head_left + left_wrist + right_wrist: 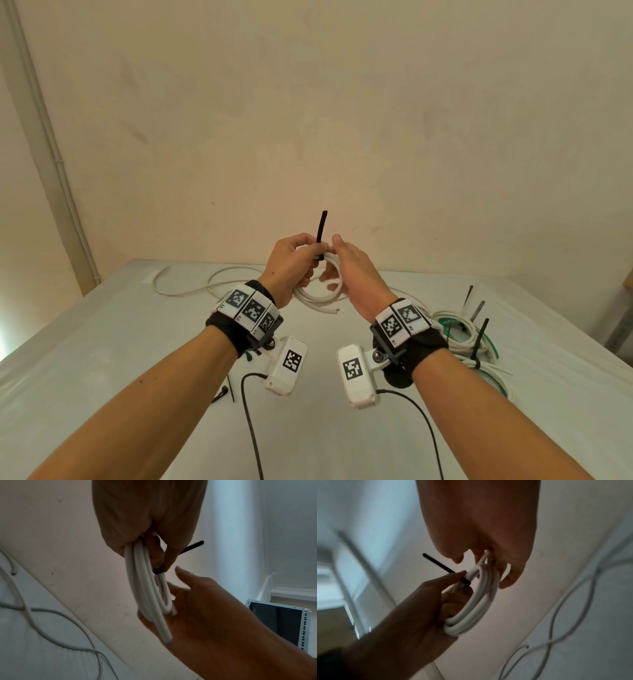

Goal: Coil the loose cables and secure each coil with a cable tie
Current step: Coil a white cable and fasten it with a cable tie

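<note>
I hold a small coil of white cable (317, 297) in the air above the table, between both hands. A black cable tie (322, 229) is looped round the coil's top, and its tail sticks straight up. My left hand (308, 255) grips the coil's left side, with the thumb pressed at the tie's band (465, 582). The fingers of my right hand (337, 262) are hooked through the coil's right side (489, 582). In the left wrist view the tie's tail (193, 546) juts out past my left fingers. The cable's cut end (334, 311) hangs below the coil.
A loose white cable (191, 289) snakes over the white table (102, 342) at the back left. Tied coils of white and green cable (459, 330) with upright black tie tails lie at the right. Spare black ties (224, 394) lie near my left forearm. A metal rack frame (305, 622) stands beyond the table.
</note>
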### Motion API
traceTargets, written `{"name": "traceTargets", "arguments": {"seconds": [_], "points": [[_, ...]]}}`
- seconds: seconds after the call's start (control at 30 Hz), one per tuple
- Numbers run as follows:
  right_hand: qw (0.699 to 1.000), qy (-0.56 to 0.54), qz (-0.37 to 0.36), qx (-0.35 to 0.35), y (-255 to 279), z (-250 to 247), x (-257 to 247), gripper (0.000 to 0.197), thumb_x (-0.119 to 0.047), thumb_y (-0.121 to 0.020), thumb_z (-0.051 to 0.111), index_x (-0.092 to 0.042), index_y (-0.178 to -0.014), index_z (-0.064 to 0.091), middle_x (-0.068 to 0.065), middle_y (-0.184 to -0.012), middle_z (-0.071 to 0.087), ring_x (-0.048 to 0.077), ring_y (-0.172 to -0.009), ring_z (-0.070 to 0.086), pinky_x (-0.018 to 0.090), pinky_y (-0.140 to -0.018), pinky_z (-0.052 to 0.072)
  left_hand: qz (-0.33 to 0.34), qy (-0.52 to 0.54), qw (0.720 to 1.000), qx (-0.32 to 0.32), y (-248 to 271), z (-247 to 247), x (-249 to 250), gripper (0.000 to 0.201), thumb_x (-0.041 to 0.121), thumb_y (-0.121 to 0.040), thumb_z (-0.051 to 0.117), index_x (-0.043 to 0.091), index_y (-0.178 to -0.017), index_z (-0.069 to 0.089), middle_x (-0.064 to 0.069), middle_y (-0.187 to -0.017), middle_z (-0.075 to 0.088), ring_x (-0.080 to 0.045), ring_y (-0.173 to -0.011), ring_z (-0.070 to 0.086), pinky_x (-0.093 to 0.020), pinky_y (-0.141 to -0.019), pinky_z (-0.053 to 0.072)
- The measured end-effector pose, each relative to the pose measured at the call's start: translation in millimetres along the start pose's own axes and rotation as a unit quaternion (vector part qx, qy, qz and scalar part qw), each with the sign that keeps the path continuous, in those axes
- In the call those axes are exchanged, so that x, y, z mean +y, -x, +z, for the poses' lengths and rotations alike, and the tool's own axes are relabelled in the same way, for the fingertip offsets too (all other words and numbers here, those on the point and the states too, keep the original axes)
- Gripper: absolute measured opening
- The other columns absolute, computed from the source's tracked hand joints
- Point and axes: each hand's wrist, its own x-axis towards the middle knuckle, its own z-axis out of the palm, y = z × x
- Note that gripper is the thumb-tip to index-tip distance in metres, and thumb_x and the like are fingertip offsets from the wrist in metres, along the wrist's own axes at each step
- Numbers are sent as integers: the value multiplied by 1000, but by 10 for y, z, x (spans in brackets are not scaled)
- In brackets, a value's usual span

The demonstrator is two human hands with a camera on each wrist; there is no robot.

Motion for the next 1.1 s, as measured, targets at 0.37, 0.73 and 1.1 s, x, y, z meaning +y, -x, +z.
{"name": "traceTargets", "arguments": {"seconds": [0.37, 0.73, 1.1], "points": [[955, 181, -235, 22, -150, -239, -111, 14, -28, -94, 74, -19, -92, 84, -8, -85, 79, 4, -82, 72, 23, -74, 52, -10, -62, 992, -111, 103, -97, -1, 12, 21, -98, 68, 16, -88, 66, -2, -72, 44, -12, -53, 30, -24, -48, 20], [945, 209, -236, 89, -159, -265, -18, 10, -27, -90, 78, -19, -88, 84, -8, -79, 76, 7, -73, 68, 26, -74, 53, -61, -14, 989, -130, 278, 104, -151, 22, 23, -105, 53, 22, -86, 43, -2, -75, 37, -13, -53, 27, -23, -46, 17], [972, 223, -66, -37, -58, -326, -1, 70, -70, -93, 54, -5, -106, 75, 9, -98, 78, 23, -88, 76, 46, -87, 62, -56, -10, 993, -105, 29, 30, 82, 12, 22, -105, 56, 12, -103, 62, 0, -69, 43, -9, -48, 34, -18, -39, 27]]}}
